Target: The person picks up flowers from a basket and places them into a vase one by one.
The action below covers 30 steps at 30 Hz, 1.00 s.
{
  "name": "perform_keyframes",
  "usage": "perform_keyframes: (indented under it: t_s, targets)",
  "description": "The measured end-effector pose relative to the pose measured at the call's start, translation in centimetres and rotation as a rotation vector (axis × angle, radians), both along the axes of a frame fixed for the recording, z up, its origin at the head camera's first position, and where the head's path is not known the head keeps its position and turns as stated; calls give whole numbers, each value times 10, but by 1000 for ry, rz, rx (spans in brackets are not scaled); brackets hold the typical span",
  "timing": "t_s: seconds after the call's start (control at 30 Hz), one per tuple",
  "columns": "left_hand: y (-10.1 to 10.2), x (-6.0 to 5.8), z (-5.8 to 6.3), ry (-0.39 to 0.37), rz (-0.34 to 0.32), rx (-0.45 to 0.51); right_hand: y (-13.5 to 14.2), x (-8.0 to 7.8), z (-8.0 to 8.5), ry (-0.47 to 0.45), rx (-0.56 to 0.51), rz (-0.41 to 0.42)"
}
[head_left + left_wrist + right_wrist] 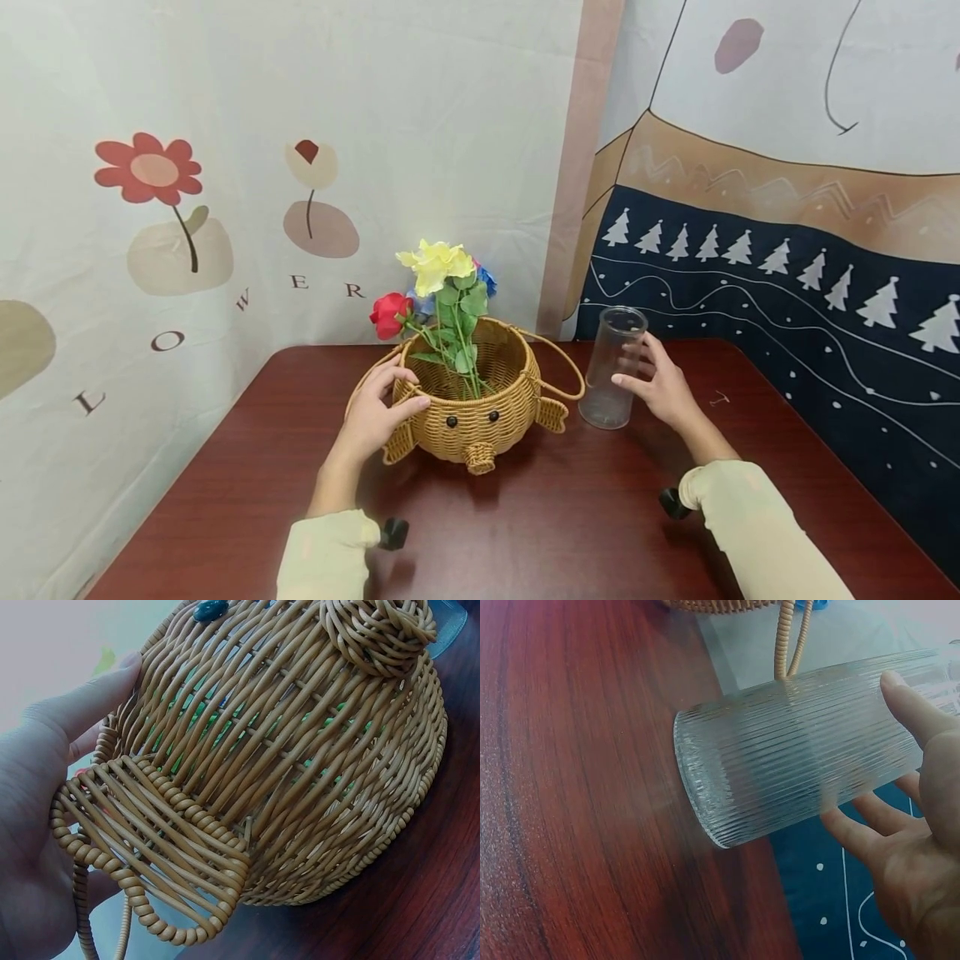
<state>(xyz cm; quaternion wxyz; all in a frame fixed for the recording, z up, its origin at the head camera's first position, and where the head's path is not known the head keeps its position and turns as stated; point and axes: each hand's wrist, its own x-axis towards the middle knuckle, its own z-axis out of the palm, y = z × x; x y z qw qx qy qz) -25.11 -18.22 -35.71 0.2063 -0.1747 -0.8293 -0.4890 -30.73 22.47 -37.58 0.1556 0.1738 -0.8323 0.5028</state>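
Observation:
In the head view my left hand [377, 408] grips the left rim of a tan wicker basket [472, 429] with an animal face. Its thumb shows against the basket wall [300, 750] in the left wrist view; the other fingers are partly hidden behind an ear-shaped flap [157, 847]. Artificial flowers with green stems stand inside, including a yellow bloom [437, 267], a red rose [391, 315] and a blue bloom [487, 280]. To the basket's right, my right hand [660, 383] holds a clear ribbed glass vase [780, 757], thumb on one side, fingers on the other. The vase leans slightly.
A dark red wooden table [555, 533] carries everything. Behind it hang a pale cloth [450, 125] with printed flowers and a dark cloth [757, 325] with white trees. The basket's looped handle [573, 367] sticks out towards the vase.

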Motion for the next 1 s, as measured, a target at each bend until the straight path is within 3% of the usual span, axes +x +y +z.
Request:
perform_keyframes:
  t_s: [0.2,0.4,0.53,0.67,0.8,1.0]
  targets:
    - [0,0,2,-18,5,-9,2,-4,-4,-11,-8,-1]
    - [-1,-3,4,7,-12,-11,8,-17,-13,-30,44,-60]
    - [-2,-3,2,-4,-9,1,9,-17,-16,-65,39,-70]
    - [-1,-2,-2,-26,-6,16,11,-9,-18,-47,-41,-104]
    - [0,-2,-3,-22,-12,23,8,2,-14,45,-169,-152]
    - [0,-3,-3,-4,-19,23,0,20,-1,176,-333,-125]
